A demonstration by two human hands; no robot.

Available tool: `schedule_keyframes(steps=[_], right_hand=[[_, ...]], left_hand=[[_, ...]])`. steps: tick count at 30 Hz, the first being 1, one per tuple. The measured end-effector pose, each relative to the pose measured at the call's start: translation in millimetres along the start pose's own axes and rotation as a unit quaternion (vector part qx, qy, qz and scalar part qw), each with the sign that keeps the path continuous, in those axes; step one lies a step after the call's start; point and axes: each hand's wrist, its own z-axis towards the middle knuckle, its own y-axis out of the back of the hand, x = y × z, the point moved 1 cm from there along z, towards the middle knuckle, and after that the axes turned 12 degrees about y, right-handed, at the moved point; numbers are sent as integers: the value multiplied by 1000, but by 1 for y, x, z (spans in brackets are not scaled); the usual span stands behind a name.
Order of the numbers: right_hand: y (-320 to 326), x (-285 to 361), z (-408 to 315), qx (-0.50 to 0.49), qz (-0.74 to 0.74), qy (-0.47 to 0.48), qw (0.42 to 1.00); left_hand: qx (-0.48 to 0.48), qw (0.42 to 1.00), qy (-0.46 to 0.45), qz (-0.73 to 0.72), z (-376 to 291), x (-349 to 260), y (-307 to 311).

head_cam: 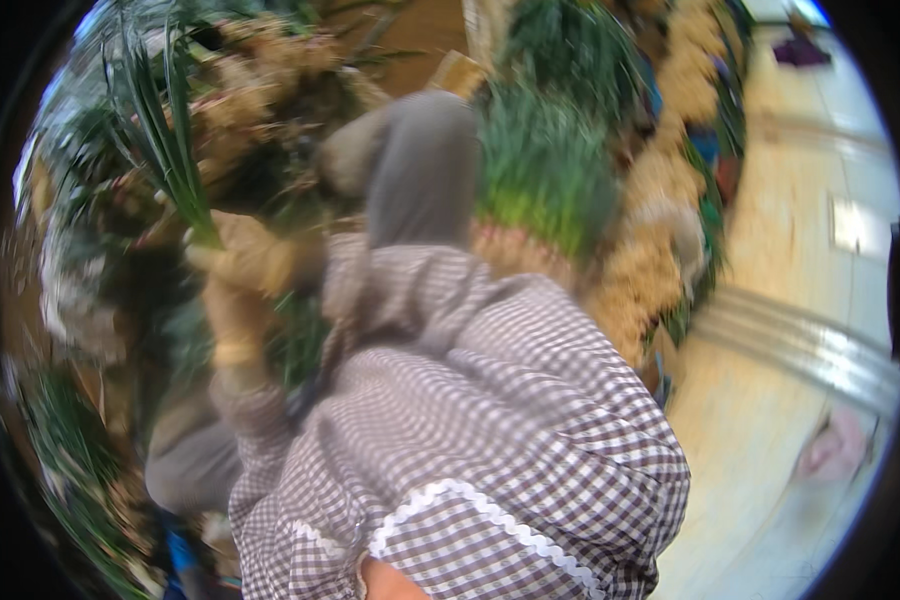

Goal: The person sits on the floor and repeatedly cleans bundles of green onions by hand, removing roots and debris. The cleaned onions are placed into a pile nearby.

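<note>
A small bunch of green onions [166,150] stands in front of me, its long dark leaves fanning towards the upper left. My right hand [259,251], in a tan glove with pale fingertips, grips the stalks low down. Just below it, touching or nearly so, is my left hand [234,319] in a similar glove. Blur and overlap hide the left fingers, so I cannot tell whether they also hold the stalks. The lower ends of the bunch are hidden by the hands. A brown-and-white gingham smock [450,405] covers my body, with grey trousers at the knee [424,169].
Beside my right knee are upright bundles of green onions [547,165]. A row of tan, root-like heaps [641,277] runs along them. More loose onions with roots [247,82] lie ahead, and others [67,427] at my left. A pale floor [765,315] carries a metal strip [802,345].
</note>
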Motion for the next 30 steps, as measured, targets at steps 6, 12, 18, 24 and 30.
schedule_keyframes(steps=[6, 12, 18, 24, 30], right_hand=[[133, 60, -24, -235, 133, -63, 961], [354, 128, -147, -335, 65, 158, 927], [398, 22, -276, -558, -426, -354, 618], [364, -124, -346, -262, -473, -669, 510], [459, -77, -301, 62, -538, -581, 608]], left_hand=[[73, 914, 65, -395, -9, -31, -4], [149, 873, 216, -411, -21, 0, -15], [117, 981, 49, -149, -34, 55, -63], [120, 946, 210, -215, -9, 70, -53], [69, 984, 157, -48, 34, 78, -63]])
